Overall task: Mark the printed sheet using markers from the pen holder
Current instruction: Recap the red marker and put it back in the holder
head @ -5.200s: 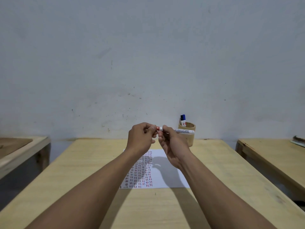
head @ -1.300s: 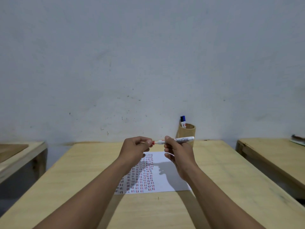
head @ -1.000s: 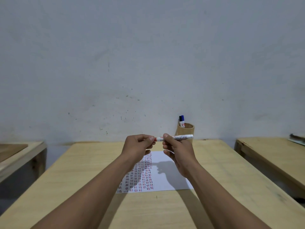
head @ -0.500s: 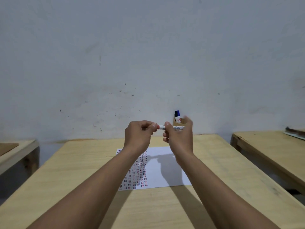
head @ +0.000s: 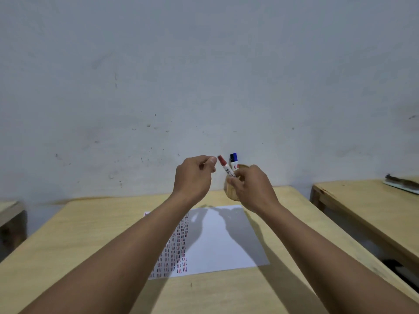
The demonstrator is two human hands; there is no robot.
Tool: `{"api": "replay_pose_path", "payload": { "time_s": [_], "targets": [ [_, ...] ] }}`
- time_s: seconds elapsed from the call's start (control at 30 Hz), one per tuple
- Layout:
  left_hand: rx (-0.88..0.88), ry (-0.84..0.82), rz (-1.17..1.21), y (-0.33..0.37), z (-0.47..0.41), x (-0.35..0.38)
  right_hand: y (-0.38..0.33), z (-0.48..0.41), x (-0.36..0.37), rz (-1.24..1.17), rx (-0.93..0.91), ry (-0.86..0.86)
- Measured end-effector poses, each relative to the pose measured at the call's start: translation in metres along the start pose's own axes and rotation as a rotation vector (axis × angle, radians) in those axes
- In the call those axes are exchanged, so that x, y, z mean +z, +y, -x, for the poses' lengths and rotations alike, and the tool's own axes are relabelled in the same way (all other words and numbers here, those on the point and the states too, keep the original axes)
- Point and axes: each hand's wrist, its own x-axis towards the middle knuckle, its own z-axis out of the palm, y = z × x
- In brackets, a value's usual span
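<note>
The printed sheet (head: 223, 243) lies flat on the wooden table (head: 74, 241), with columns of short red and dark strokes on its left part. My right hand (head: 251, 189) grips a white marker (head: 227, 169) by its lower barrel; the red cap end tilts up and to the left. The hand is in front of the wooden pen holder (head: 229, 191) and hides most of it. A blue-capped marker (head: 234, 157) and a black-capped one stand in the holder. My left hand (head: 195, 177) hovers just left of the red cap, fingers curled, nothing visible in it.
A grey wall stands right behind the table's far edge. A second wooden table (head: 367, 209) is at the right, with a flat object (head: 402, 181) on its far end. The corner of another table (head: 11, 211) shows at the left.
Both hands were at the marker, left fingers on its red end. Now my left hand has let go, and my right hand has swung the marker upright in front of the holder.
</note>
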Motion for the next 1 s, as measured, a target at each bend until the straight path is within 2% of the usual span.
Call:
{"api": "replay_pose_path", "payload": {
  "time_s": [0.43, 0.53, 0.8, 0.9, 1.0],
  "targets": [
    [-0.136, -0.185, -0.043, -0.049, -0.031, 0.093, 0.028, -0.084, -0.026, -0.164, 0.077, 0.206],
    [-0.17, -0.202, -0.043, -0.055, -0.037, 0.11, 0.035, -0.098, -0.018, -0.142, 0.094, 0.162],
    [-0.159, -0.204, -0.037, -0.064, -0.046, 0.131, 0.06, -0.112, 0.009, -0.122, 0.171, -0.111],
    [-0.163, -0.177, -0.016, -0.069, -0.048, 0.138, 0.067, -0.12, 0.011, -0.144, 0.22, -0.121],
    [-0.147, -0.166, 0.029, -0.074, -0.048, 0.143, 0.074, -0.127, 0.011, -0.065, 0.201, -0.094]
  ]
}}
